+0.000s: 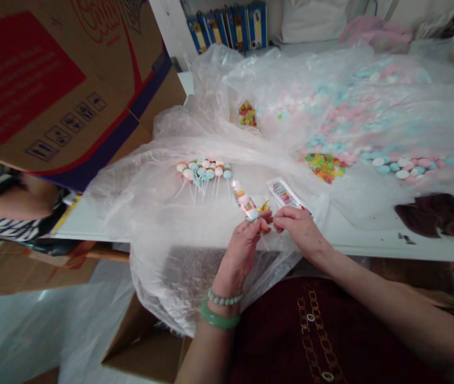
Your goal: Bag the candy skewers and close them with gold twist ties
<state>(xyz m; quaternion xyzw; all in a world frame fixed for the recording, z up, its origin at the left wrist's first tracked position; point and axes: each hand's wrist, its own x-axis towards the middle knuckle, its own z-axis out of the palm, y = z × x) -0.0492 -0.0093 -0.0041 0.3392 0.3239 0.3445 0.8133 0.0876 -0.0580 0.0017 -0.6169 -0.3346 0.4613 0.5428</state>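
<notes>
My left hand (240, 246) is closed on the lower end of a small clear bag of candy (245, 201), with pink, white, yellow and blue pieces inside. Thumb and fingers of my right hand (301, 230) are pinched together close by; a thin pale piece, perhaps a stick, shows between the hands, but I cannot make it out. Gold twist ties (265, 206) lie just beyond the fingertips. A flat printed wrapper packet (283, 193) rests on the plastic sheet behind my right hand. Left of the bag lies a cluster of candy lollipops (205, 170) on white sticks.
Clear plastic sheeting (151, 192) covers much of the white table (366, 242). Gummy candies (326, 166) and pastel candies (405, 166) lie in heaps. A big carton (63, 80) stands left, beside another person's arm (19, 205). Brown fabric (438, 213) lies right; an open box (147, 336) sits below.
</notes>
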